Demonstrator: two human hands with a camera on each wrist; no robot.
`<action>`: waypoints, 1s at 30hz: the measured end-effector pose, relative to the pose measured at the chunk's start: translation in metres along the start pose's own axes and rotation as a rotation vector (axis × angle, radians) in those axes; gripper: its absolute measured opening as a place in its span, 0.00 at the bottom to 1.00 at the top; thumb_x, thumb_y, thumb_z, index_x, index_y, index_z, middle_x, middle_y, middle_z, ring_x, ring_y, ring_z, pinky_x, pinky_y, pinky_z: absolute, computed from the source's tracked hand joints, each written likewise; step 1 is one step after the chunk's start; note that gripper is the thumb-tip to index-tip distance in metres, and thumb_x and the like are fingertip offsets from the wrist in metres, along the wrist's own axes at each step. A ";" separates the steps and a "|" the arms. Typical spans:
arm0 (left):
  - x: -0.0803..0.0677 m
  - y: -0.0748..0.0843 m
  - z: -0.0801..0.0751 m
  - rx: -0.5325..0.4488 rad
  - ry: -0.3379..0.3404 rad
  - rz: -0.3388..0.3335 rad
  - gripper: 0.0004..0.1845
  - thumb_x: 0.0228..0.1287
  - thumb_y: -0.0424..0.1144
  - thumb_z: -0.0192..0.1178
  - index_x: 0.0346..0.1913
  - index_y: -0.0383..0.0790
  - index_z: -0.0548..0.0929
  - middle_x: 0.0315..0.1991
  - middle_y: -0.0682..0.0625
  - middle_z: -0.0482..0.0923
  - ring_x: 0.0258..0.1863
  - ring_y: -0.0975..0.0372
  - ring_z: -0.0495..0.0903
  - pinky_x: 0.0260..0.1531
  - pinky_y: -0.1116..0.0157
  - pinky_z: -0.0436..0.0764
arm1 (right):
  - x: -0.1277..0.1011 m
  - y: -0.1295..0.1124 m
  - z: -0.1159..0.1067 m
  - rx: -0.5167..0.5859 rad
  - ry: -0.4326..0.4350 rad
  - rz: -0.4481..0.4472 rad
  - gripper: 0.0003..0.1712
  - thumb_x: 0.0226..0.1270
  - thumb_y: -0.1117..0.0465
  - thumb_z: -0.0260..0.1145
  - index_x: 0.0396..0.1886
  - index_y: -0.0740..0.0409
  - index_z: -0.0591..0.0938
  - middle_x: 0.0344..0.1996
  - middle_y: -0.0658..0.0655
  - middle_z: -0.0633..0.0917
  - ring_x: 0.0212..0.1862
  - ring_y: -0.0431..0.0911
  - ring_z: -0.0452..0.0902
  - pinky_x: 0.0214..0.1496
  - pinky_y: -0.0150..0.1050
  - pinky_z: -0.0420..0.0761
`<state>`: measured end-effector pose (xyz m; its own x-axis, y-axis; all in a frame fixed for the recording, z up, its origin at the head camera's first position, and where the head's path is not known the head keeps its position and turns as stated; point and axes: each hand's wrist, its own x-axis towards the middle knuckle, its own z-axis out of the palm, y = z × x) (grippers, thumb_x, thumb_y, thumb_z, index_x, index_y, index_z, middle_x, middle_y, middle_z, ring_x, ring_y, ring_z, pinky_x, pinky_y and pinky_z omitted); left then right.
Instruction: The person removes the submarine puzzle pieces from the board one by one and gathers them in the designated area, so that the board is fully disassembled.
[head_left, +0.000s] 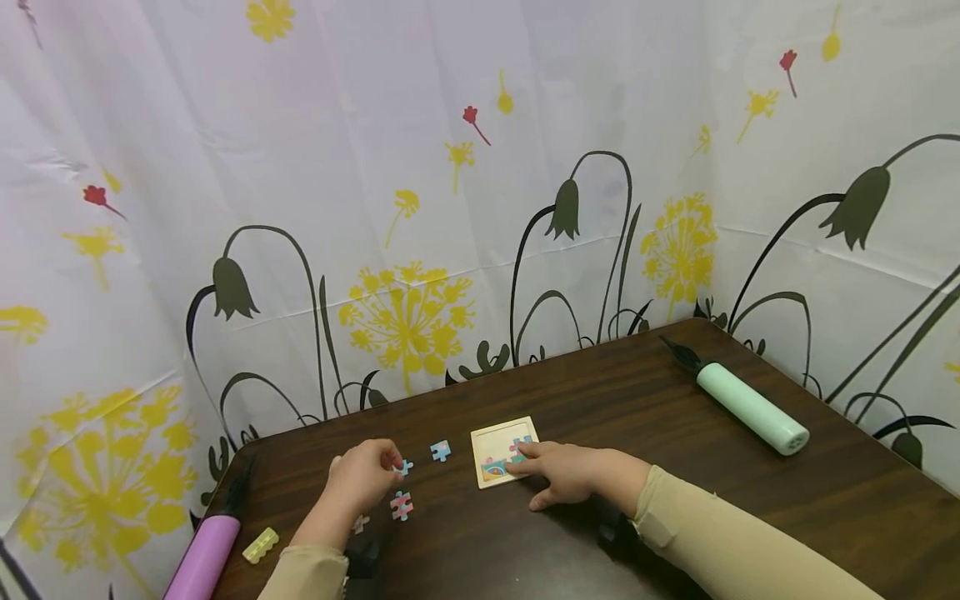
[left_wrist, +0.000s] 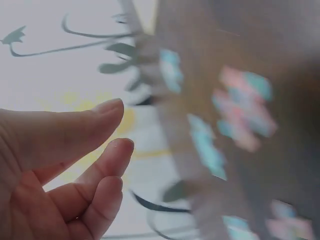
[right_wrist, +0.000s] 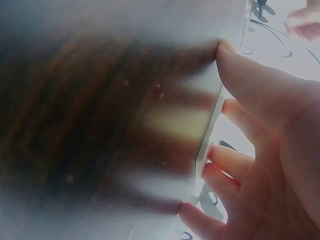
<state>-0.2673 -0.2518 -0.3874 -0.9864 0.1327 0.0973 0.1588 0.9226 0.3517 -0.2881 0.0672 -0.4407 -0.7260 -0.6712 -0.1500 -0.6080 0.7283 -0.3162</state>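
At the far left edge of the dark wooden table (head_left: 675, 400), a purple cylinder (head_left: 204, 560) lies partly off the near corner, with a small yellow block (head_left: 260, 545) just beside it. The patterned curtain (head_left: 420, 208) hangs close along the table's far and left edges, so there is little room beyond them.

The left hand (head_left: 365, 477) comes next, knuckles up, wrist bent inward, fingers curled down over a blue puzzle piece (head_left: 405, 467) at its fingertips. In the head view it looks like a pinch, but the left wrist view is blurred and shows the fingers (left_wrist: 107, 160) loosely bent and apart, so I cannot tell whether the piece is gripped. A pink and blue piece (head_left: 401, 505) lies just nearer the person, and another blue piece (head_left: 440, 451) sits between the hand and the puzzle tray (head_left: 495, 442).

The right hand (head_left: 562, 471) lies flat and relaxed, fingers extended, fingertips pressing on the tray's right side where a few pieces are already seated; the thumb spreads toward the person.

Right of that arm the tabletop is open as far as a mint-green cylinder (head_left: 750, 407) lying diagonally near the far right edge.
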 end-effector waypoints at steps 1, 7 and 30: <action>0.004 0.007 -0.003 -0.002 0.003 0.007 0.07 0.54 0.34 0.71 0.30 0.46 0.81 0.25 0.56 0.77 0.27 0.60 0.75 0.42 0.48 0.64 | 0.000 0.000 0.001 0.001 0.001 0.001 0.39 0.64 0.43 0.68 0.74 0.38 0.67 0.76 0.55 0.58 0.74 0.55 0.55 0.68 0.51 0.63; 0.027 0.049 0.000 -0.068 -0.005 0.066 0.07 0.56 0.36 0.71 0.29 0.47 0.82 0.25 0.56 0.78 0.29 0.59 0.76 0.48 0.46 0.63 | 0.000 0.002 0.001 -0.003 0.005 0.002 0.39 0.64 0.43 0.69 0.74 0.38 0.67 0.75 0.55 0.59 0.73 0.55 0.55 0.68 0.51 0.63; 0.074 0.105 0.095 -0.284 -0.185 0.018 0.10 0.52 0.33 0.71 0.38 0.42 0.83 0.35 0.49 0.81 0.39 0.49 0.73 0.50 0.46 0.64 | 0.000 0.003 0.000 0.003 -0.005 -0.032 0.39 0.65 0.43 0.68 0.74 0.41 0.67 0.76 0.54 0.57 0.74 0.53 0.54 0.66 0.53 0.65</action>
<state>-0.3275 -0.1110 -0.4314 -0.9703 0.2356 -0.0551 0.1565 0.7849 0.5995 -0.2900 0.0690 -0.4416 -0.7048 -0.6946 -0.1443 -0.6296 0.7061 -0.3240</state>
